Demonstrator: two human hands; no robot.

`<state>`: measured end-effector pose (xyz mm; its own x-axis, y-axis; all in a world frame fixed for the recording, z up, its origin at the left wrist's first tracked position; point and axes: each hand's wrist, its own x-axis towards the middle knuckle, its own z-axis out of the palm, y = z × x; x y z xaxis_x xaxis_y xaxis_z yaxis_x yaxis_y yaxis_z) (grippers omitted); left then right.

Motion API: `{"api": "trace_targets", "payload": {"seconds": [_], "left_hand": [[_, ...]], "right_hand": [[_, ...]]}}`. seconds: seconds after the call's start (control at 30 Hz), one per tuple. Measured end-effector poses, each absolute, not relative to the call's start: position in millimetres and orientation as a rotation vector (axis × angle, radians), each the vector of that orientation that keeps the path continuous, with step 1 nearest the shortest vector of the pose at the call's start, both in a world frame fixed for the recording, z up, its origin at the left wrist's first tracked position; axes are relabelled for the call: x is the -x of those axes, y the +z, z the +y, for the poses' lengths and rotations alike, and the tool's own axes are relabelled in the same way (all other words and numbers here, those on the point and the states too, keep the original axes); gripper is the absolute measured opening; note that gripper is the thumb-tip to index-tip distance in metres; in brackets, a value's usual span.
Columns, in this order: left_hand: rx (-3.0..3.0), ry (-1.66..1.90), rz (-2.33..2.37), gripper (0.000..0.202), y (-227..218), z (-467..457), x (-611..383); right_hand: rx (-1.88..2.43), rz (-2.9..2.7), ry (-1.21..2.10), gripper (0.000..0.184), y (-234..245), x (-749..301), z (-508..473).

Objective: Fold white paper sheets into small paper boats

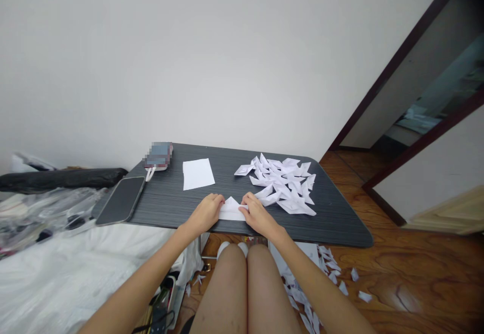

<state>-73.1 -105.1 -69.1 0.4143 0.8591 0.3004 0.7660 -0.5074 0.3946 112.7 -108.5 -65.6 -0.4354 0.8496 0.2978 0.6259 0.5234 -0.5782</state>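
A partly folded sheet of white paper lies near the front edge of the dark table, with a pointed peak at its far side. My left hand grips its left end, fingers closed on the fold. On the right end, my right hand pinches the paper between thumb and fingers. Just beyond my right hand is a pile of folded white paper boats. A flat white paper square rests on the table beyond my left hand.
On the left of the dark table lie a tablet-like device and a pixelated item with a white strap. More paper boats are on the floor below. White bedding-like fabric is at lower left; a wall stands behind.
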Motion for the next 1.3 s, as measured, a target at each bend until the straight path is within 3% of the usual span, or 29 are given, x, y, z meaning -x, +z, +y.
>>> {"api": "trace_targets", "payload": {"seconds": [0.27, 0.47, 0.67, 0.83, 0.93, 1.17, 1.3], "left_hand": [[-2.367, 0.670, 1.319, 0.019, -61, -105, 84], [-2.324, 0.582, 1.578, 0.015, -60, -104, 75], [-2.548, 0.683, 1.844, 0.022, -67, -108, 68], [-2.668, 1.077, 1.619, 0.031, -61, -125, 59], [-2.843, 0.940, 1.204, 0.032, -63, -137, 43], [-2.757, 0.738, 1.321, 0.034, -77, -139, 23], [-2.760, 0.701, 1.397, 0.034, -76, -143, 27]], "right_hand": [[1.284, -2.378, 0.429, 0.009, -61, -112, -103], [1.362, -2.381, 0.292, 0.015, -65, -108, -108], [1.587, -2.221, -0.024, 0.045, -72, -113, -117], [1.561, -2.267, -0.074, 0.040, -68, -116, -119], [1.589, -2.268, -0.102, 0.035, -65, -114, -119], [1.440, -2.359, -0.041, 0.027, -67, -116, -126], [1.416, -2.350, -0.035, 0.034, -68, -123, -139]]}}
